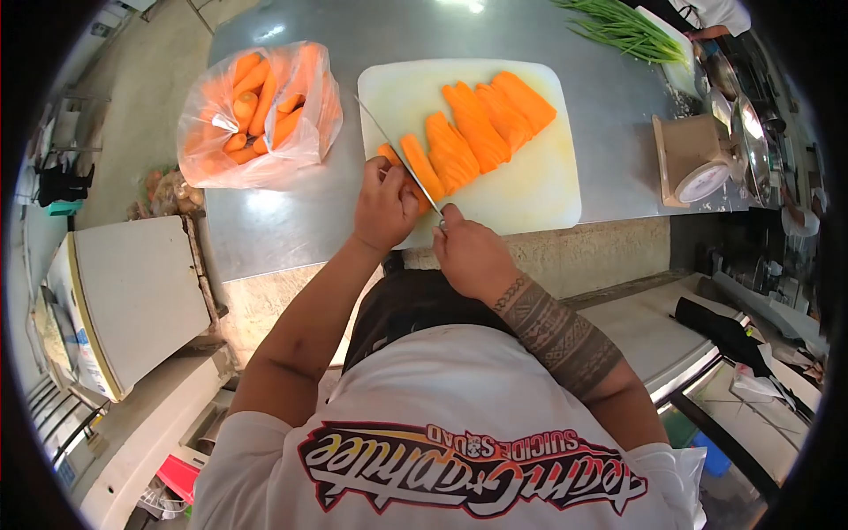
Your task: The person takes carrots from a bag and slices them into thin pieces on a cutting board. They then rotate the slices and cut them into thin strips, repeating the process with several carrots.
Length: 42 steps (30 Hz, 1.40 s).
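Observation:
My right hand (473, 252) is closed round the handle of a knife (402, 157), whose blade points up and left over the white cutting board (539, 199). My left hand (386, 205) has its fingers curled on a carrot piece (388, 155) at the board's left edge, with the blade just to the right of them. Against the blade's right side lies another carrot piece (415, 161). Rows of thinly sliced carrot (477, 128) fan out across the board toward the upper right.
Left of the board, a clear plastic bag (309, 150) of whole carrots stands on the metal table (265, 234). Green stalks (623, 31) lie at the upper right, near a kitchen scale (689, 159). Part of another person (720, 16) shows at the top right.

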Available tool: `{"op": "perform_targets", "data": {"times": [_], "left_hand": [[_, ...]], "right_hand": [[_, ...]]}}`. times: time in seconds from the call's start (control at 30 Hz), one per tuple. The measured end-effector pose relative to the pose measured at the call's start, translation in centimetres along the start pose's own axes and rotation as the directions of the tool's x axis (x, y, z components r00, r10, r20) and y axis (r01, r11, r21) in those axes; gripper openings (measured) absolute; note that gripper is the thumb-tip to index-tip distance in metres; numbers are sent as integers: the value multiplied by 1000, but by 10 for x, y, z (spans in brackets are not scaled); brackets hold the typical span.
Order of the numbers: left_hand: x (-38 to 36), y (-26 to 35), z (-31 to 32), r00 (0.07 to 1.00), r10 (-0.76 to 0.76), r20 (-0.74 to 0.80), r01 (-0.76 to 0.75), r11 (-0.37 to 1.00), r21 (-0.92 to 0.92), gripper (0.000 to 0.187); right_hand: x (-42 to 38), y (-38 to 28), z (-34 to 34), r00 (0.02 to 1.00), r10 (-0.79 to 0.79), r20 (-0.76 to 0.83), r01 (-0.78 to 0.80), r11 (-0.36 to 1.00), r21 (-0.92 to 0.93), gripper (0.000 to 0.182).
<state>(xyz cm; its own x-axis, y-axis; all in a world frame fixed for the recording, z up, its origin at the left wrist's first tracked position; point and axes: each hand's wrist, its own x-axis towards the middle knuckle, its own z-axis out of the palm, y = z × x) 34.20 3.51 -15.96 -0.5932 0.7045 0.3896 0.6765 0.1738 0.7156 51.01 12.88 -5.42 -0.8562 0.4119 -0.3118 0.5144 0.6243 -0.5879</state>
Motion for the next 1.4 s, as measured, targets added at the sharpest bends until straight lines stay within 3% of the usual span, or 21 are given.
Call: {"op": "perform_targets", "data": {"times": [0.07,0.27,0.4,0.5,0.7,0.9,1.17,1.4], "left_hand": [[2,1,-1,999,-1,-36,1,1000,4,27],[-3,6,-32,1000,-11,14,8,978,210,27],[10,15,-49,975,40,217,-74,986,149,35],[26,37,-72,880,-161,447,113,985,133,47],[42,39,-70,816,-248,523,176,967,184,56],[49,48,-73,776,-297,556,215,954,209,55],[33,32,-65,815,-251,522,189,967,171,61],[33,36,-67,830,-256,496,205,966,155,61]], "right_hand": [[7,-8,1,1000,1,-9,-1,1000,19,24],[-5,-14,9,998,43,53,-61,915,400,24],[-12,-1,7,999,38,-18,-31,954,298,26],[-18,12,-1,999,45,-29,-41,991,128,28],[-20,7,-1,998,63,7,-64,997,42,28],[-49,-26,-46,995,76,59,-78,997,29,26],[3,-10,3,998,60,32,-58,996,-61,25],[-26,-32,-33,997,69,36,-67,997,-38,24]]}}
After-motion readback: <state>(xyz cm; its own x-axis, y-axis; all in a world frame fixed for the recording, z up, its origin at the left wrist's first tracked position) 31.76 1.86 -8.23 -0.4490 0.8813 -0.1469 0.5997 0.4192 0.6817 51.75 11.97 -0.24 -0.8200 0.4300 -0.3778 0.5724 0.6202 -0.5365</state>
